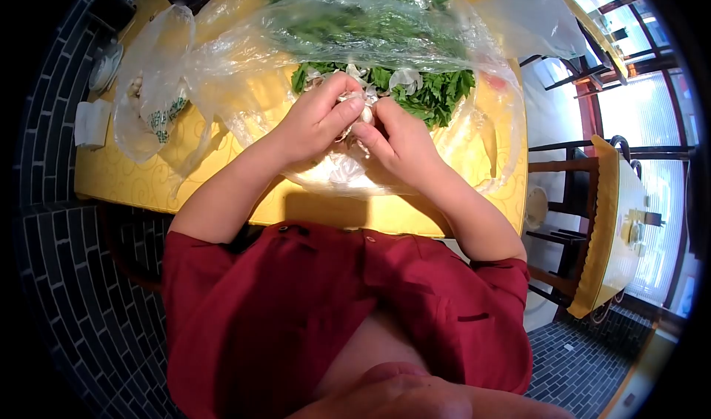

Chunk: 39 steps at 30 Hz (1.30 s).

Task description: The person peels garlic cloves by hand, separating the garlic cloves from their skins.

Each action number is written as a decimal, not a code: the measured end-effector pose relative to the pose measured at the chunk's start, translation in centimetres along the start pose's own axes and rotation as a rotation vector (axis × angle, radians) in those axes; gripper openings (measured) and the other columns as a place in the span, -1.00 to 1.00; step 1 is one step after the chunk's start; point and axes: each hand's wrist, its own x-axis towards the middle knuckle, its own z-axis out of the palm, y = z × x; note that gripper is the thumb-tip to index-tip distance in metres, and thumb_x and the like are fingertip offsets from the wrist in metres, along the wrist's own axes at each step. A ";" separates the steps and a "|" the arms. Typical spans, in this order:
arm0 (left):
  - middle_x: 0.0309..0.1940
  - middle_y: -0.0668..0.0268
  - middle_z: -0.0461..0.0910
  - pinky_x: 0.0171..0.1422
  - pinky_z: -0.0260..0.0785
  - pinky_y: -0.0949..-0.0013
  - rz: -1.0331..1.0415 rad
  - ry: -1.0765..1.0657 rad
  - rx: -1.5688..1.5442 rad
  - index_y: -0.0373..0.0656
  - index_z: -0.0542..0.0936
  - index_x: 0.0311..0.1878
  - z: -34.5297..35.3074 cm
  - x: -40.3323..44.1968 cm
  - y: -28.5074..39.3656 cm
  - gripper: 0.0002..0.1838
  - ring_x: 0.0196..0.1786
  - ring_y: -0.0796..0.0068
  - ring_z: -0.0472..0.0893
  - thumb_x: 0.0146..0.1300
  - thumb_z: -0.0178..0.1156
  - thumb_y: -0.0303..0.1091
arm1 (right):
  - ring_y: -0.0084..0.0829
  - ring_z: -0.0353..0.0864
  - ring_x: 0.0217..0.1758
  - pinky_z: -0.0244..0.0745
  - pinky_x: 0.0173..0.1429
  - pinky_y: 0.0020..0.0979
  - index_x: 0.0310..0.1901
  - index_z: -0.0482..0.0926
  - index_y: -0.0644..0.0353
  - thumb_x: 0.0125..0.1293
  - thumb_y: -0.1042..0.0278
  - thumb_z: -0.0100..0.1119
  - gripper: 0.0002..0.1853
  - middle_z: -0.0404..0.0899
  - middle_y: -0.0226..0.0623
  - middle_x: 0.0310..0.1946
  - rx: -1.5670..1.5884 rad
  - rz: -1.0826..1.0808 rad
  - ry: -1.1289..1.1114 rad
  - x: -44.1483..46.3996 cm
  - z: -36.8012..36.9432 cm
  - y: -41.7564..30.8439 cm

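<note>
Between the fingertips of the person's left hand [324, 119] and right hand [404, 136] is a small whitish piece of garlic with papery skin [366, 115], held above the near side of the table. Its bared part appears longer than it is wide, the long axis running roughly away from the person's body; which end is the root cannot be told, since the fingers cover much of it.

One such piece shows in the grip. Beyond the hands lies one heap of dark green, jagged-leaved herbs [444, 97], with more green visible through one large sheet of clear, crumpled plastic [241, 49]. To the left sits one clear plastic bag with green printing [167, 56], with pale lumps inside, too blurred to count. One white boxy object [92, 123] stands at the left edge of the yellow patterned tablecloth [118, 175].

The garlic looks pale and smooth where bared, with ragged, brownish-white skin hanging loose around it. The fingers of both hands are curled inward, thumbs and forefingers pinching the garlic from either side, the two hands close together.
</note>
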 end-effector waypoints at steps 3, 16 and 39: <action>-0.37 0.21 0.44 -0.14 0.31 0.34 0.063 0.038 0.021 -0.23 0.38 -0.14 0.5 -0.3 0.3 -0.75 -0.29 0.36 0.45 0.38 -0.07 -0.21 | 0.01 0.52 -0.42 0.39 -0.34 -0.14 -0.29 0.40 0.26 0.27 -0.01 0.07 -0.60 0.51 -0.05 -0.49 -0.017 -0.067 0.028 -0.3 0.4 -0.1; -0.37 0.34 0.37 -0.14 0.24 0.46 0.105 -0.035 -0.175 -0.21 0.39 -0.18 1.1 -0.8 0.6 -0.77 -0.29 0.54 0.35 0.41 -0.12 -0.23 | -0.14 0.46 -0.46 0.35 -0.33 -0.25 -0.34 0.38 0.23 0.41 0.02 -0.13 -0.61 0.44 -0.14 -0.54 0.372 -0.149 -0.093 -0.6 0.3 0.9; -0.48 0.34 0.48 -0.49 0.30 0.58 -0.377 -0.139 -0.685 -0.25 0.52 -0.24 -1.1 -0.1 0.8 -0.86 -0.52 0.66 0.44 0.22 0.21 -0.39 | -0.56 0.54 -0.24 0.47 -0.18 -0.51 -0.04 0.61 0.09 0.11 0.48 0.26 -0.67 0.56 -0.35 -0.26 0.407 -0.142 0.049 0.0 -1.6 2.8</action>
